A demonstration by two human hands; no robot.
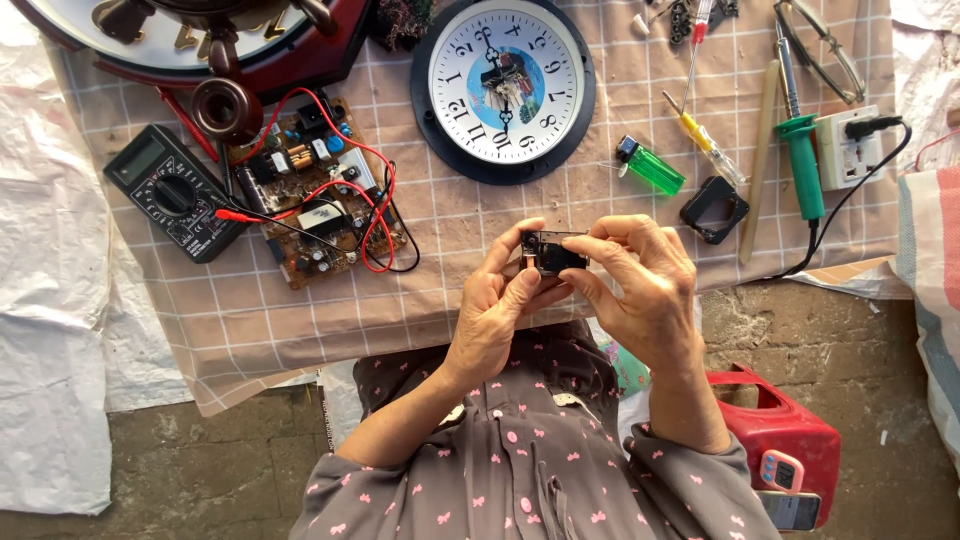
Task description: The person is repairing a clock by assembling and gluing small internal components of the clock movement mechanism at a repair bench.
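Holding a small black clock movement [552, 252] at frame centre, left hand [490, 315] and right hand [640, 290] clamp it together from both sides, lifted off the checked cloth [240, 320] (for a closer look, I judge); wall clock [503, 88] lies above; multimeter [172, 192] and circuit board [315, 195] upper left

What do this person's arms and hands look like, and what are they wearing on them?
Both the left hand and the right hand are bare: no gloves, and no rings or watch that I can make out. The forearms are uncovered too. The sleeves are pushed up near the elbows; they are grey-brown cloth dotted with small pink bows, matching the buttoned shirt.
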